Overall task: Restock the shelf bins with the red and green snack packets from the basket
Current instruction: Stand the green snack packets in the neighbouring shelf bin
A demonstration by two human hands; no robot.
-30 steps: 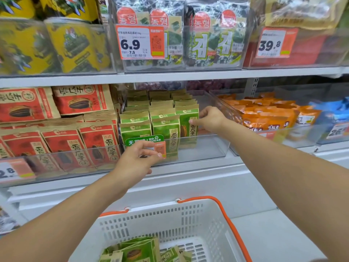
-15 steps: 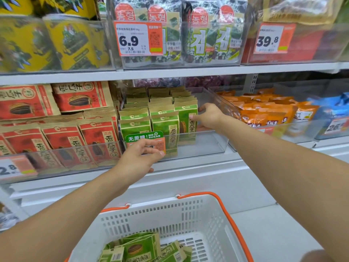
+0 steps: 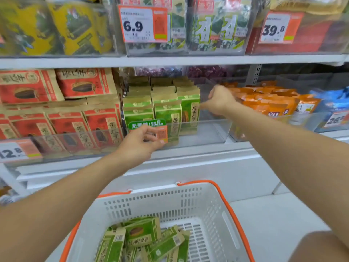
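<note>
Right hand (image 3: pixel 220 100) now pulling back from the green packets (image 3: pixel 189 110), fingers loosely curled (empty); left hand (image 3: pixel 140 144) still pinching the bin's tag (image 3: pixel 149 127); next packet due.

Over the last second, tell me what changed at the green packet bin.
The right hand slid off the right-column green packets and now hangs beside them in the clear bin, holding nothing I can see. The left hand stayed gripping the bin's front at the price tag. The basket looks unchanged.

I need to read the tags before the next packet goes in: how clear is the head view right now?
Head view: motion-blurred overall; the 6.9 tag reads, the tag under the left hand is smeared; glare washes the clear bin front; wide-angle bend at the edges.
</note>
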